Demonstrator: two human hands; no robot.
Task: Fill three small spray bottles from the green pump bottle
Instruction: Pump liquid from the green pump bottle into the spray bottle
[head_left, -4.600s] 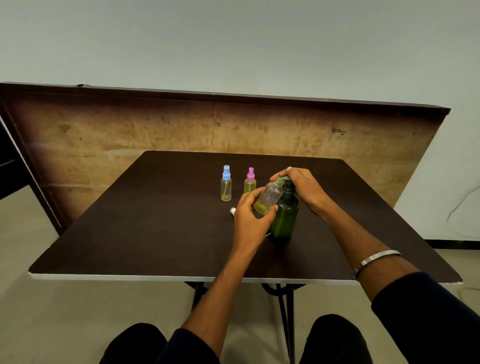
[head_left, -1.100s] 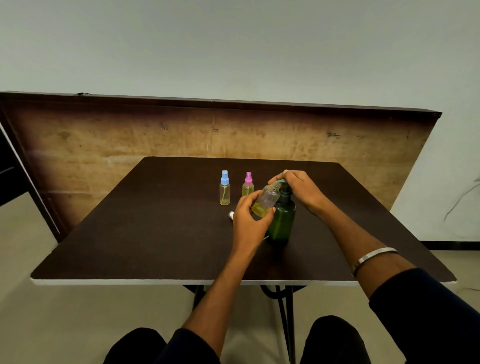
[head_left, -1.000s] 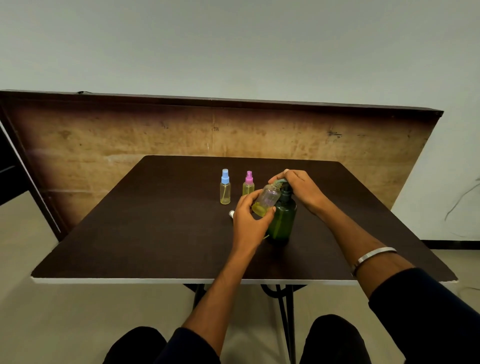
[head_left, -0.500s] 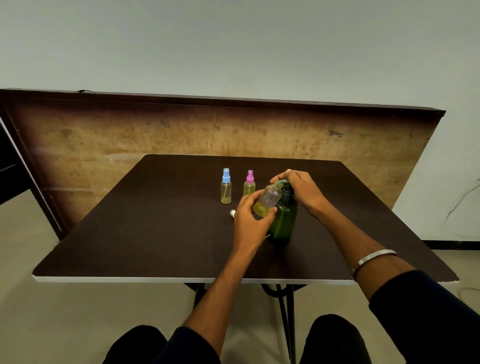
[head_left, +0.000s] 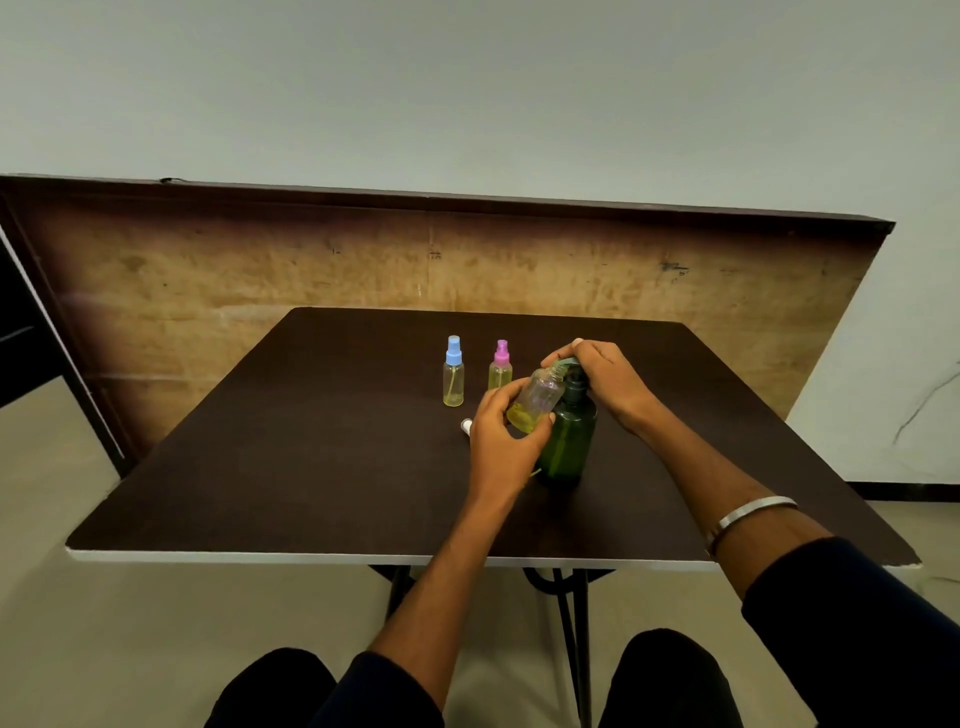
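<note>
the left hand (head_left: 501, 441) has its fingers (head_left: 498, 397) curled round the third spray bottle (head_left: 535, 399), uncapped and held off the tabletop (head_left: 311, 441); its long axis is tilted, base low toward the left palm, open neck pointing up and to the right, right at the nozzle of the green pump bottle (head_left: 569, 441); the right hand (head_left: 602, 382) lies over the pump head with fingers curled down around it, gripping it; the green bottle stands upright on the tabletop just right of the left hand, touching or nearly touching the small bottle; some yellow liquid sits in the low end of the tilted bottle, so the filling looks partway done; the coming press depends on neck and nozzle staying lined up, and the right hand is the one placed to push; the blue-capped bottle (head_left: 453, 371) and pink-capped bottle (head_left: 500, 366) stand capped behind, both holding yellow liquid and seemingly done; a small white cap (head_left: 466, 425) lies just left of the left hand, probably the third bottle's top.
</note>
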